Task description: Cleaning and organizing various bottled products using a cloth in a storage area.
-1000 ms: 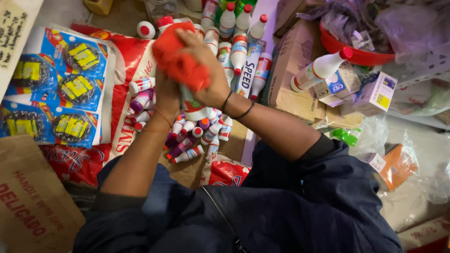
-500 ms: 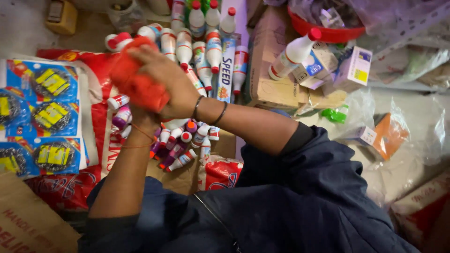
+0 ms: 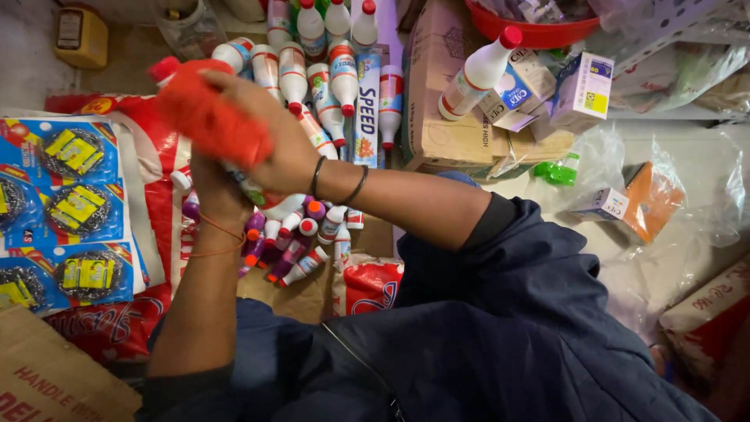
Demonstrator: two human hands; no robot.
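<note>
Red mesh bag (image 3: 207, 117) is now raised clear of the bottle pile (image 3: 293, 234), a shade higher than a second ago. Right hand (image 3: 281, 148) is clamped over its top; left hand (image 3: 215, 191) grips beneath. Handling continues; white bottles (image 3: 328, 70) lie beyond.

The blurred red bundle (image 3: 207, 117) hides the left hand (image 3: 215, 191)'s fingers; the right hand (image 3: 273, 144) covers its lower end.

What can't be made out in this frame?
- Head view: the red cloth is motion-blurred; its exact kind is unclear.
- Left hand: its fingers sit behind the cloth and right hand, so its grip is hidden.
- Red basin: cut off by the top edge.
</note>
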